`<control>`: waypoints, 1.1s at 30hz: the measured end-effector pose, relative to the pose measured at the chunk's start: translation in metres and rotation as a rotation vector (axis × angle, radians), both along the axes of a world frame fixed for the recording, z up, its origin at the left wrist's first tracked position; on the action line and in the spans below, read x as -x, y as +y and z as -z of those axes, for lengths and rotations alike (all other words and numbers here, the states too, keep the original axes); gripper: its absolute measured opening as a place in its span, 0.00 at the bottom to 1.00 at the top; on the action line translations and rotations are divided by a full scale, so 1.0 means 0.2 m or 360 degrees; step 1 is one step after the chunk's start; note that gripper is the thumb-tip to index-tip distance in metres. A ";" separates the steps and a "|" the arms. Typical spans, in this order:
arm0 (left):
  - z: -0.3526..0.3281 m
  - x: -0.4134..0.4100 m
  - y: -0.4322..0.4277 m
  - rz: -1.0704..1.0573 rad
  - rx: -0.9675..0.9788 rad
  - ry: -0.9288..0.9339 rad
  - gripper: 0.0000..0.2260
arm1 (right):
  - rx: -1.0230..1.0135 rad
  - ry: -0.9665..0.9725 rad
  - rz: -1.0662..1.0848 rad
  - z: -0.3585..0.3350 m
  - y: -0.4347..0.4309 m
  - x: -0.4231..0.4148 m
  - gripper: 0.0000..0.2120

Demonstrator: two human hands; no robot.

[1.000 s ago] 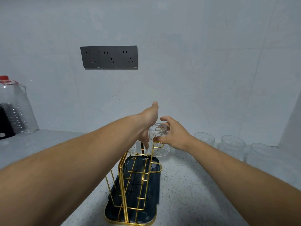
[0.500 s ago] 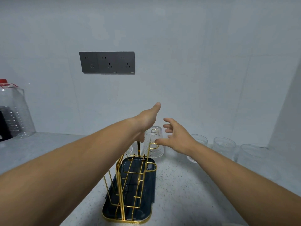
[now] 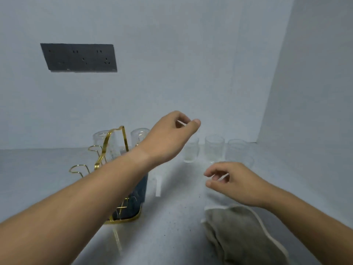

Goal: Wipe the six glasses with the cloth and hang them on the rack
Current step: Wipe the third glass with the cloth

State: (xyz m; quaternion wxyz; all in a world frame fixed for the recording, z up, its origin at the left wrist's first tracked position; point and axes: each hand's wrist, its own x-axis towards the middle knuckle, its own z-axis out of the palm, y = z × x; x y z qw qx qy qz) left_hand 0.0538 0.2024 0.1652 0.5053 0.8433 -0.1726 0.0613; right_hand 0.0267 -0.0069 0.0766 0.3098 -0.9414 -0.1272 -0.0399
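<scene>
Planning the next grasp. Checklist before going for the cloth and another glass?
1. Hands free: left hand and right hand hold nothing. Ok.
2. Cloth reachable: lies on the counter near the right hand. Ok.
3. Standing glasses by the wall: at least three upright; exact count blurred. Cannot tell.
4. Rack has a free hook at its front left. Ok.
5. Hung glasses seated: two at the rack's far end, blurred. Cannot tell.

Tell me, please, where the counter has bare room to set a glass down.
Bare counter lies left of the rack, and a wide strip runs between the rack and the cloth. The back right corner is crowded with standing glasses, with the right hand just in front of them.
</scene>
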 end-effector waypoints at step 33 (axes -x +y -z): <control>0.76 -0.30 -0.77 0.0248 -0.0082 0.0518 0.38 | -0.0136 0.0089 0.0098 0.43 -0.47 0.34 0.08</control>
